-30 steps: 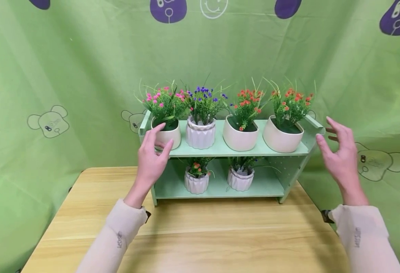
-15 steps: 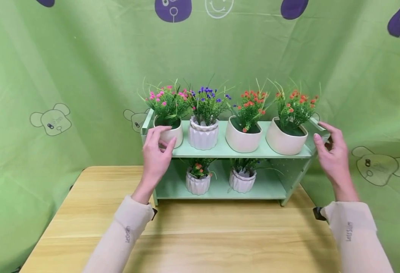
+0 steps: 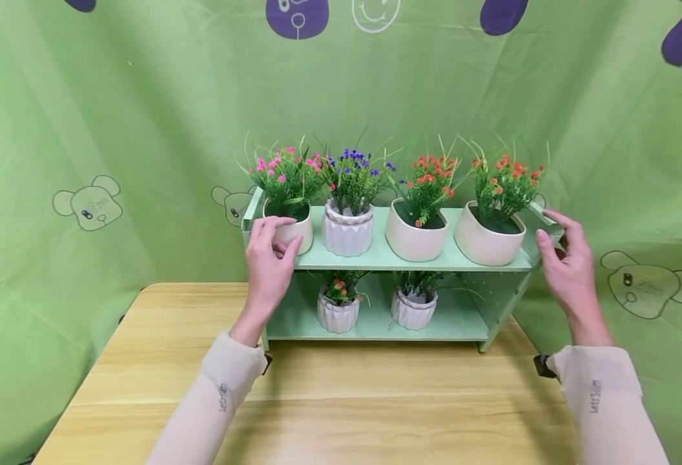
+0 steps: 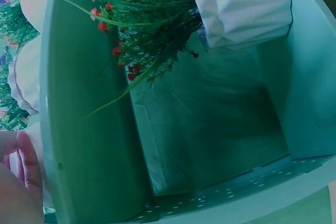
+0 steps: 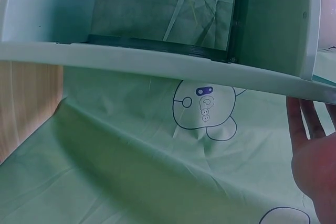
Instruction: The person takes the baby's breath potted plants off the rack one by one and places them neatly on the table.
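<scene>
A light green two-tier shelf stands on the wooden table with potted flowers on both levels. My left hand is at the top left corner, fingers bent and spread in front of the white pot with pink flowers, hiding part of it. In the left wrist view this hand lies beside a pot at the upper board. My right hand is at the shelf's right side panel, its thumb extended. In the right wrist view the fingers look straight and reach behind the panel's edge.
Along the top board stand a fluted pot with purple flowers and two smooth pots with orange flowers. Below are two fluted pots. A green printed cloth hangs behind. The wooden table extends in front.
Both hands have moved inward. The right hand has come from beside the shelf to its side panel, and the left has shifted slightly right along the pink-flowered pot. The pots look unmoved on the shelf.
</scene>
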The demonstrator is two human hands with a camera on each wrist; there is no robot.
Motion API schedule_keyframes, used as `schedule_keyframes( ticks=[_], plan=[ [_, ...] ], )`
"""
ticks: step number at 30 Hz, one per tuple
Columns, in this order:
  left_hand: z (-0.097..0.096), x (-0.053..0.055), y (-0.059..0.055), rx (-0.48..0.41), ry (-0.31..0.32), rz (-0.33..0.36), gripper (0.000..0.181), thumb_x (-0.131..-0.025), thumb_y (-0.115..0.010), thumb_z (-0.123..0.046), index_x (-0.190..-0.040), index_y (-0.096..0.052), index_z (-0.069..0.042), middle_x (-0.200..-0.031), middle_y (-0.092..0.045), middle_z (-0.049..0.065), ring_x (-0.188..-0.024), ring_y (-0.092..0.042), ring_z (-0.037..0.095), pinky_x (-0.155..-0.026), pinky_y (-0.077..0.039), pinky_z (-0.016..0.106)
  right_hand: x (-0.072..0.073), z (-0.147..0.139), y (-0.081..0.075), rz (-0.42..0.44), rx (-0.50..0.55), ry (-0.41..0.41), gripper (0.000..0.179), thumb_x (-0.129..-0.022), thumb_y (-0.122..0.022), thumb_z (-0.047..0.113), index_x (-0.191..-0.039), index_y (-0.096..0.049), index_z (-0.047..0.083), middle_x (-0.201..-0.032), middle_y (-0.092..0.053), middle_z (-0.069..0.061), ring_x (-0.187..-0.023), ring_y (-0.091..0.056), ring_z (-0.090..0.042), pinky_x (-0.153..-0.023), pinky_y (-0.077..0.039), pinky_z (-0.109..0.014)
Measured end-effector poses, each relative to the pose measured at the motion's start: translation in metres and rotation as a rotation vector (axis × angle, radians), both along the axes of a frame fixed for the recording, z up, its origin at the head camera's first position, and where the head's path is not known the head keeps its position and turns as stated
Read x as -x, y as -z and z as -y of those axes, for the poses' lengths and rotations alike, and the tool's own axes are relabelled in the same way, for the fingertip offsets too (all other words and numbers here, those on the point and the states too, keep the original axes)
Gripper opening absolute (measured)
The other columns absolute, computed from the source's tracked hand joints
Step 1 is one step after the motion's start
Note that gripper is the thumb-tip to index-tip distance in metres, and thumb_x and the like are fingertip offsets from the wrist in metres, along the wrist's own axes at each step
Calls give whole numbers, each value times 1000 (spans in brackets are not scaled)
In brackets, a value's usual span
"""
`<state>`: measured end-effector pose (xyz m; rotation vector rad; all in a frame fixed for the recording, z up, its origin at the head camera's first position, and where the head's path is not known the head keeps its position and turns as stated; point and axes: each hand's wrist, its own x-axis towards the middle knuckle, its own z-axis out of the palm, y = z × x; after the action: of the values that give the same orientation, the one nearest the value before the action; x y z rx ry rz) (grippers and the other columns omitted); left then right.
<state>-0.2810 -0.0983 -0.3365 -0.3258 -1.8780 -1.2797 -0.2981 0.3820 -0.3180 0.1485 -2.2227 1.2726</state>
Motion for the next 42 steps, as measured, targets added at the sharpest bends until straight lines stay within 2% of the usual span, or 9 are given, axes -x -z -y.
schedule_keyframes(
  ticks=[5,11,13,15,21,26,32,36,42],
  plan=[
    [0,-12,0,44,-24,-12,29,-81,-75,-8,-109,-66,-12,-106,-56,5,-64,-51,13,-53,-51,22,4,-5,5,18,-15,10,47,-98,-52,28,-144,-40,30,-138,-42,3,-102,-49,-2,-77,-45,-2],
    [2,-25,0,174,-212,-69,33,-75,-81,-22,-107,-70,-21,-108,-65,-3,-83,-52,16,-66,-47,31,3,-7,6,25,-24,20,47,-98,-51,30,-144,-39,32,-142,-40,2,-103,-48,-2,-78,-44,-2],
    [3,-26,1,206,-253,-81,37,-74,-83,-25,-108,-70,-21,-112,-65,-2,-93,-49,20,-75,-45,35,2,-8,7,24,-27,23,47,-98,-51,30,-144,-39,32,-143,-39,2,-105,-48,-2,-79,-44,-2],
    [2,-26,2,216,-265,-88,40,-73,-83,-25,-110,-69,-20,-115,-64,0,-99,-47,22,-82,-43,38,2,-8,7,21,-29,23,47,-99,-50,30,-144,-39,32,-143,-39,2,-105,-48,-2,-79,-44,-3],
    [0,-28,3,185,-251,-106,40,-72,-84,-20,-108,-69,-14,-116,-62,4,-116,-45,24,-100,-38,44,2,-8,8,13,-26,20,47,-99,-50,29,-144,-39,31,-142,-40,1,-106,-49,-2,-79,-45,-3],
    [-2,-34,1,167,-217,-106,37,-72,-84,-16,-105,-69,-11,-112,-61,7,-129,-42,23,-109,-36,48,2,-8,8,11,-31,21,47,-99,-50,30,-144,-39,31,-139,-42,1,-103,-49,-2,-78,-45,-3],
    [-1,-36,-1,142,-159,-96,37,-71,-84,-13,-104,-68,-10,-112,-60,8,-129,-42,21,-107,-39,47,3,-8,9,-3,-29,29,46,-99,-50,29,-144,-39,30,-135,-44,-1,-98,-49,-3,-76,-46,-4],
    [2,-37,-3,125,-133,-89,38,-70,-85,-13,-103,-68,-10,-113,-60,7,-125,-44,21,-104,-42,46,3,-7,8,13,-26,21,47,-99,-50,30,-144,-39,31,-140,-41,2,-105,-48,-1,-81,-45,-3],
    [7,-39,-5,112,-100,-76,38,-69,-86,-14,-103,-68,-11,-114,-60,8,-122,-45,21,-102,-41,45,4,-6,7,21,-30,23,47,-99,-49,31,-144,-38,33,-142,-40,1,-109,-48,-3,-90,-46,-9]
  ],
)
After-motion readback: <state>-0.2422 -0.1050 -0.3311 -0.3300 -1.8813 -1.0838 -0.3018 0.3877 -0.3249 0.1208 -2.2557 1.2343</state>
